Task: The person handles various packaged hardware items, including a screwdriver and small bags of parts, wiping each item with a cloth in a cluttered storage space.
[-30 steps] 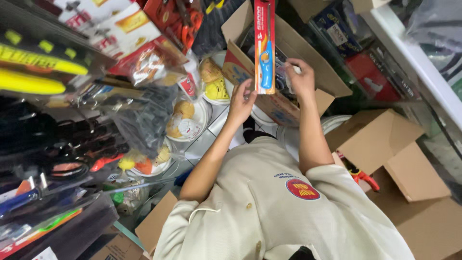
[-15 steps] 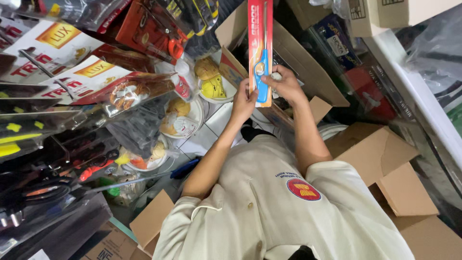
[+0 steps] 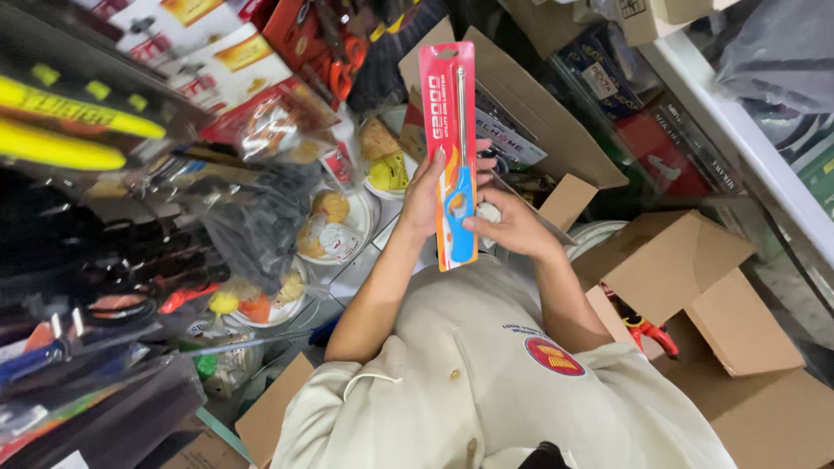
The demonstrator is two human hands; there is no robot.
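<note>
Hands (image 3: 469, 208) amid boxes (image 3: 669, 260), hanging packets (image 3: 261, 130)

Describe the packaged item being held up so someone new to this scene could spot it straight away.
Start at the big open brown cardboard box at top centre. In front of it, the left hand and right hand hold a tall narrow red card blister pack. It holds a long-nosed utility lighter with a blue handle and thin metal tube, unlike the bagged goods nearby.

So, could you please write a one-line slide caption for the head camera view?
Both hands, left hand and right hand, hold a carded blue long-nozzle lighter above an open cardboard box.
</note>
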